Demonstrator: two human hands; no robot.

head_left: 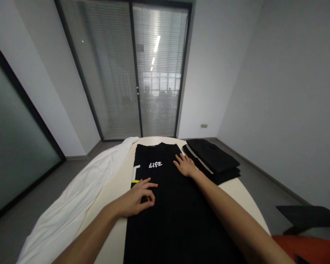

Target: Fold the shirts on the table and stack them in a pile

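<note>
A black T-shirt (170, 205) with white "LIFE" lettering lies flat and lengthwise on a pale table (114, 190), its sides folded in. My left hand (137, 200) rests on the shirt's left edge, fingers curled with the index finger stretched out, pinching the fabric near a small yellow tag. My right hand (184, 165) lies flat and open on the shirt's upper right part, fingers spread.
A stack of folded black garments (213, 159) sits at the table's far right. A white cloth (82, 194) drapes over the table's left side. An orange chair (310, 247) stands at the lower right. Glass doors with blinds are ahead.
</note>
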